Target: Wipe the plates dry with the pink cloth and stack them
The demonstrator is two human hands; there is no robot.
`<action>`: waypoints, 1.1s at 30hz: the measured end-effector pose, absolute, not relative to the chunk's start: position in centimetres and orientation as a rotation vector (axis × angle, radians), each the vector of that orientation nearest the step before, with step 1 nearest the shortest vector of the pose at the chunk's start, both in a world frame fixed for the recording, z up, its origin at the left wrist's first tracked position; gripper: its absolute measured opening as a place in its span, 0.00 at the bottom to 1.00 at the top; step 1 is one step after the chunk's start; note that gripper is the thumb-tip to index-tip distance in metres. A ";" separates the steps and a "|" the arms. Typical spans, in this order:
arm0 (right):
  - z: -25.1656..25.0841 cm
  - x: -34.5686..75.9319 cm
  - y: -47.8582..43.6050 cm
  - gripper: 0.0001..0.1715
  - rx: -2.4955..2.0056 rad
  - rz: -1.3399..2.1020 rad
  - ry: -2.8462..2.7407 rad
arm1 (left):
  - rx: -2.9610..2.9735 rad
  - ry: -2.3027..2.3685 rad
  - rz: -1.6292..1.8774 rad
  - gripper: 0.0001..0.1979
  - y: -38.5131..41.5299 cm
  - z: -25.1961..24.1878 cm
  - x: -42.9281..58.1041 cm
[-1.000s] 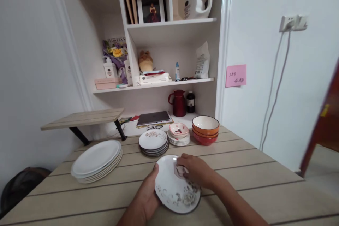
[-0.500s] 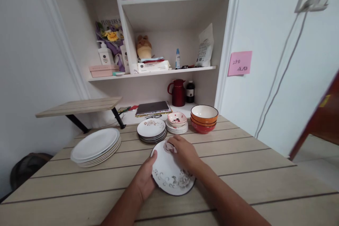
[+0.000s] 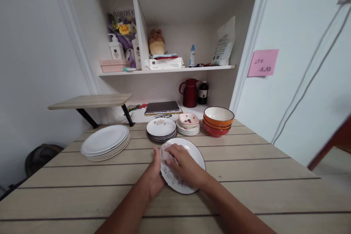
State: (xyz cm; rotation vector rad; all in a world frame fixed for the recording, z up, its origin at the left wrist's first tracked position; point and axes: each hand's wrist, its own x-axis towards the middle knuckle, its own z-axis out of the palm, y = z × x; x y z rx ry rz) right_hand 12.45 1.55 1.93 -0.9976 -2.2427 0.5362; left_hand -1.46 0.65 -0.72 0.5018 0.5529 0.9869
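A white plate with a dark rim and a floral pattern (image 3: pixel 195 153) is tilted toward me above the table. My left hand (image 3: pixel 154 173) grips its left edge, thumb along the rim and fingers hidden underneath. Pressed on the plate's upper left is a pale pinkish cloth (image 3: pixel 165 152), which my right hand (image 3: pixel 183 164) holds under its fingers. Just behind the plate stands a stack of floral plates (image 3: pixel 161 128) with dark rims.
White oval plates (image 3: pixel 105 140) are stacked at the left, below a small raised wooden shelf (image 3: pixel 90 101). Small dishes (image 3: pixel 188 120) and orange and red bowls (image 3: pixel 218 117) stand at the back right. Behind them are a laptop (image 3: pixel 162 107) and a red jug (image 3: pixel 190 93).
My right hand and the cloth have moved left across the plate, toward its left rim near my left thumb. The camera view has shifted a little, so the background sits further right.
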 end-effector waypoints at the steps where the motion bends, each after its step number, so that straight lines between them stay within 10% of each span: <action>1: 2.0 12.6 1.4 0.10 -0.950 0.589 -2.291 | 0.504 0.548 0.993 0.43 0.6 -0.7 -1.5; 10: 3.9 17.6 1.0 0.20 -0.819 0.994 -2.690 | 0.514 0.659 0.944 0.34 0.3 0.1 -1.4; 18: 4.3 19.8 1.8 0.16 -1.519 0.329 -2.534 | 0.491 0.781 0.954 0.31 -0.2 0.2 -1.3; 25: 3.1 16.1 0.4 0.13 -0.958 0.602 -2.652 | 0.460 0.674 0.922 0.36 0.2 0.3 -1.3; 33: 2.3 14.1 3.7 0.14 -1.320 0.124 -2.290 | 0.475 0.722 0.949 0.36 -0.1 1.1 -1.0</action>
